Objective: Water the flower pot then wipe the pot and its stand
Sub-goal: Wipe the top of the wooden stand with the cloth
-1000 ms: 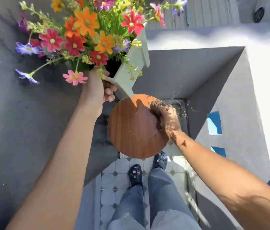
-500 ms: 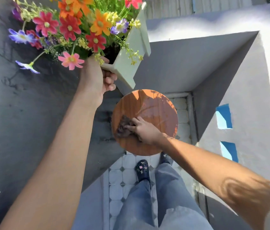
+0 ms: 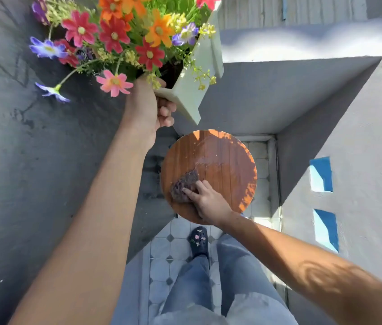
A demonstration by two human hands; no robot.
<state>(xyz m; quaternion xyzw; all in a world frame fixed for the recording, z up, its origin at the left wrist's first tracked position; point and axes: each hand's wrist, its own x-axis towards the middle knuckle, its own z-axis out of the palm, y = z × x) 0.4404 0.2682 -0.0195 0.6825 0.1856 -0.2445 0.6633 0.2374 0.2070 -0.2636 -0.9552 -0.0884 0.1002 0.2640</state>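
Observation:
My left hand (image 3: 149, 109) grips the rim of a pale green square flower pot (image 3: 197, 76) and holds it in the air above and left of the stand. Bright red, orange, pink and purple flowers (image 3: 119, 36) fill the pot. The stand (image 3: 227, 160) is a round brown wooden top, wet and shiny in its upper part. My right hand (image 3: 206, 200) presses a dark crumpled cloth (image 3: 183, 186) onto the stand's near-left part, fingers laid over the cloth.
A dark grey wall (image 3: 21, 160) runs along the left. A white wall with blue cut-outs (image 3: 321, 174) stands on the right. Below are a tiled floor (image 3: 161, 254), my jeans and a dark shoe (image 3: 199, 240).
My right hand swept the cloth from the stand's far right edge to its near-left side. The lifted pot stays in my left hand.

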